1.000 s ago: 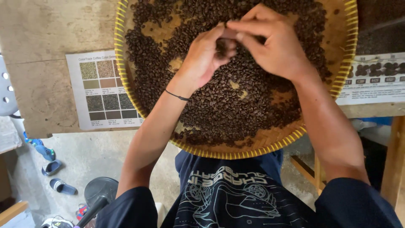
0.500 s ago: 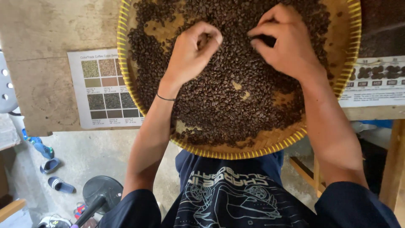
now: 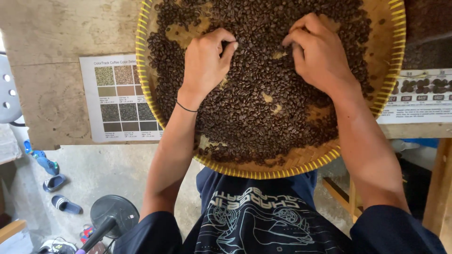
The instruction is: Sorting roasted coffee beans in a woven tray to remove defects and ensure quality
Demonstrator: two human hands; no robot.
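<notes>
A round woven bamboo tray (image 3: 263,173) with a yellow rim sits on a wooden table, covered with dark roasted coffee beans (image 3: 254,108). My left hand (image 3: 203,63) rests knuckles-up on the beans at the tray's upper middle, fingers curled into a loose fist that seems to keep a few beans inside. A thin black band circles that wrist. My right hand (image 3: 320,56) lies to the right of it, fingers bent down with the tips pressed into the beans. A gap of beans separates the two hands.
A printed colour chart sheet (image 3: 120,101) lies on the table (image 3: 52,70) left of the tray, another chart (image 3: 419,96) to its right. Below the table edge are a black round fan (image 3: 113,214), sandals (image 3: 56,181) on the concrete floor, and a wooden frame (image 3: 438,188).
A second ago my hands met above the beans, right fingertips at the cupped left hand. They have since parted and dropped onto the beans, the left curling shut.
</notes>
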